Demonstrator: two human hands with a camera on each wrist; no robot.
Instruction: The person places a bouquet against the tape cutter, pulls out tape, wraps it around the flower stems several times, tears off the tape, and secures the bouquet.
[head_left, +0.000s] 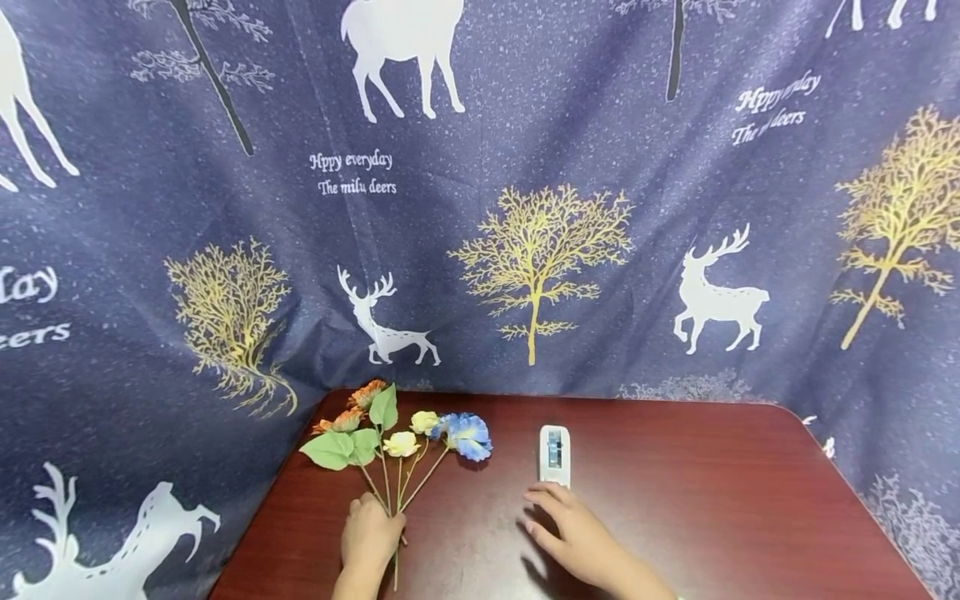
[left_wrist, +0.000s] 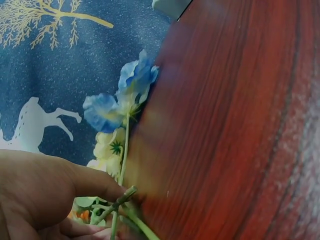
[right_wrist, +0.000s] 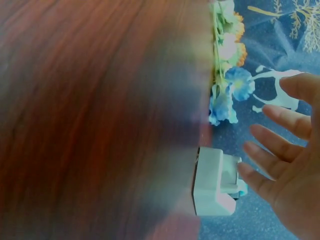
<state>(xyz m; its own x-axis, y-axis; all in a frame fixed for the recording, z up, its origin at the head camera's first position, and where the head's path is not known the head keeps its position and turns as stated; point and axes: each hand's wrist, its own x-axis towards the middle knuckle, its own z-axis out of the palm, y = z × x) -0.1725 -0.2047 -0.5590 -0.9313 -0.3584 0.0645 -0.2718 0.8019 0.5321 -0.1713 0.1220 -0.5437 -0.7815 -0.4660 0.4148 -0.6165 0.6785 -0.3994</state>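
Observation:
In the head view, my left hand (head_left: 371, 532) grips a bunch of artificial flowers by their stems (head_left: 390, 492), low over the table's left part. The bunch has a blue flower (head_left: 467, 436), pale yellow blooms (head_left: 402, 443), orange flowers (head_left: 347, 421) and broad green leaves (head_left: 330, 450). Seen from the left wrist, thumb and fingers close round the crossing stems (left_wrist: 117, 204), one with a cut end. My right hand (head_left: 576, 533), fingers loosely spread and holding nothing, hovers just in front of a white holder (head_left: 555, 454) that looks like a tape dispenser.
A reddish-brown wooden table (head_left: 697, 483) with rounded corners carries everything. Right behind its far edge hangs a dark blue cloth (head_left: 480, 317) printed with white deer and golden trees; it also runs down past the left side.

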